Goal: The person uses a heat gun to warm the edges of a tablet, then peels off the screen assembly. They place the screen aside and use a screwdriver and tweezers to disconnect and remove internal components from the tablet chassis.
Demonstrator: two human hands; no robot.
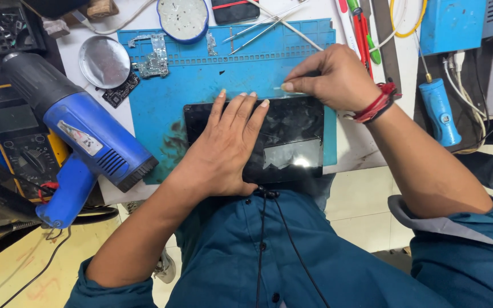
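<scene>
A black tablet [292,142] with a glossy glass face lies on a blue work mat [201,74] at the table's front edge. My left hand [226,142] rests flat on the tablet's left half, fingers spread and pointing away from me. My right hand [332,77] sits at the tablet's far edge, thumb and fingers pinched on a thin, clear flat tool [292,91] laid against that edge. A red thread band [375,105] circles my right wrist.
A blue heat gun [81,134] lies left of the mat. A round metal lid [104,61], circuit boards [152,60], a round tray [182,17] and tweezers [263,25] sit at the back. A blue handled tool [439,111] lies at right, a multimeter [24,142] at far left.
</scene>
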